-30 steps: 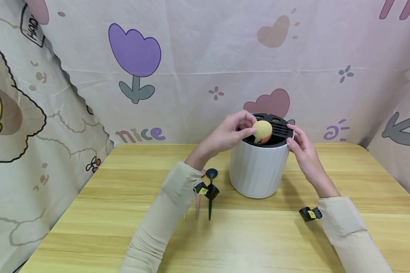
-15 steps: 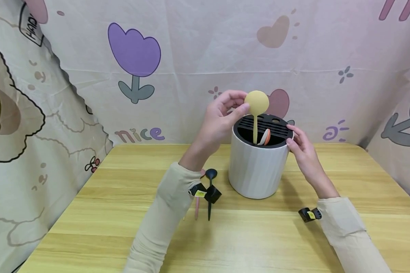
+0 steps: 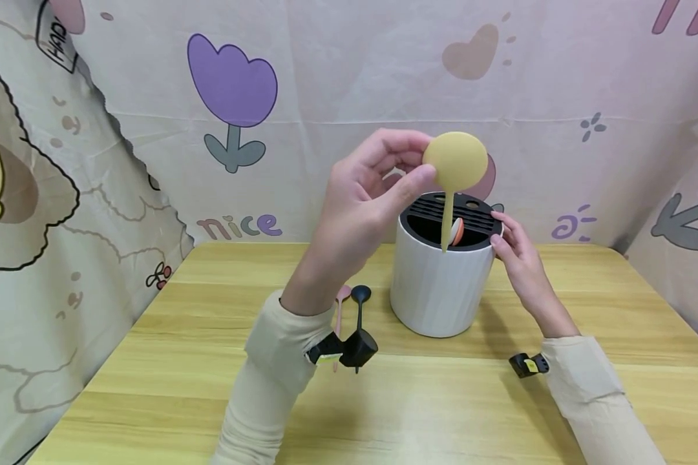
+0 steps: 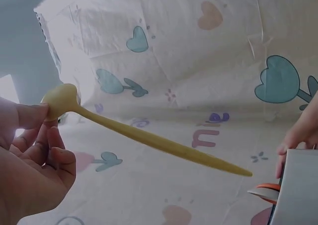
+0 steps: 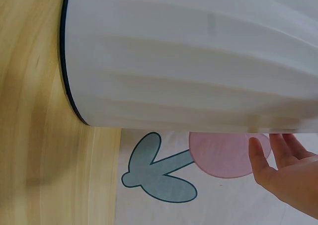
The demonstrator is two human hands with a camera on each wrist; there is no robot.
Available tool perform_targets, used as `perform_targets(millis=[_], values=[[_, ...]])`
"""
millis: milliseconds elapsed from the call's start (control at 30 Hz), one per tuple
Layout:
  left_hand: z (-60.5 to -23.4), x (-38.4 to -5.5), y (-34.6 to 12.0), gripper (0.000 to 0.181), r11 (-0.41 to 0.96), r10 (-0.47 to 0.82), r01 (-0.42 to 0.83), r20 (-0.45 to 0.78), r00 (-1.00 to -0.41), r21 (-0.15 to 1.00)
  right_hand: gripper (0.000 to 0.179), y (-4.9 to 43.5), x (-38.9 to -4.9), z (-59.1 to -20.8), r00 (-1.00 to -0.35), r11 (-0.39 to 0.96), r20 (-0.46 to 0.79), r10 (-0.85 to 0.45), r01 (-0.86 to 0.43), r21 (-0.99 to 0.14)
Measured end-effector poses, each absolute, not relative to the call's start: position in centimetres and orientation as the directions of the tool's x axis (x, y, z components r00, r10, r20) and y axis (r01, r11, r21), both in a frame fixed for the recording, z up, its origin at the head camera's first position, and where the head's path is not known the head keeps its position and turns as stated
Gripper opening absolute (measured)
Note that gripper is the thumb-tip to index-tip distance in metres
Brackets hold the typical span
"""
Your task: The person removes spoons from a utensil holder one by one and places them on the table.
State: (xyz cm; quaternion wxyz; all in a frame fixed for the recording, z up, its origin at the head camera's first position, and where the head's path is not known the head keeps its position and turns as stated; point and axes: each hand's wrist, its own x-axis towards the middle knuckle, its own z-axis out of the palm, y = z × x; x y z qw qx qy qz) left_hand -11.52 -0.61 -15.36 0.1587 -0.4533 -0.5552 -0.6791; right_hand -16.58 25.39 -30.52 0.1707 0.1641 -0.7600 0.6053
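Observation:
My left hand (image 3: 363, 194) pinches a yellow spoon (image 3: 456, 160) by the edge of its round bowl. The spoon's long tapered handle (image 4: 159, 143) points down and overlaps the holder's front rim in the head view; in the left wrist view its tip is apart from the holder. My right hand (image 3: 516, 248) holds the right rim of a white ribbed utensil holder (image 3: 439, 290) with a black slotted top (image 3: 483, 223). Inside the opening shows an orange-and-white rounded end (image 3: 456, 231); the rest of it is hidden.
A black spoon (image 3: 360, 294) and a pink spoon (image 3: 343, 294) lie on the wooden table (image 3: 442, 400) left of the holder, partly covered by the left wrist camera (image 3: 357, 349). A printed cloth (image 3: 337, 77) hangs behind the table.
My left hand has lifted the yellow spoon up out of the holder and brought it nearer to the head camera. My right hand has stayed at the rim.

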Motion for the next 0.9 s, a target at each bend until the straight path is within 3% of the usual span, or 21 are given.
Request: perform_targets(millis=[200,300,433,700,800,900], values=[[-17.0,-10.7,-0.7,0.029,-0.303,0.294,0.771,0.825,-0.483,0.56,0.05,25.4,-16.5,-30.4,-0.89,0.225,0.454,-0.044,-0.451,-0.863],[-18.4,-10.4,-0.6,0.03,-0.283,0.295,0.771,0.817,-0.495,0.57,0.049,25.4,-16.5,-30.4,-0.888,0.23,0.458,-0.043,-0.455,-0.86],[-20.1,-9.9,-0.5,0.029,-0.22,0.282,0.762,0.788,-0.548,0.609,0.049,25.3,-16.5,-30.6,-0.881,0.227,0.47,-0.041,-0.467,-0.855],[-22.4,-9.4,0.0,0.034,-0.107,0.235,0.611,0.617,-0.751,0.784,0.048,25.3,-16.6,-30.6,-0.886,0.215,0.462,-0.042,-0.46,-0.861],[-22.8,-9.6,-0.1,0.038,-0.101,0.27,0.616,0.617,-0.739,0.781,0.048,25.4,-16.6,-30.6,-0.885,0.201,0.463,-0.042,-0.461,-0.864],[-23.0,-9.9,-0.3,0.041,-0.126,0.334,0.666,0.664,-0.669,0.735,0.047,25.4,-16.6,-30.7,-0.881,0.186,0.471,-0.04,-0.47,-0.863]])
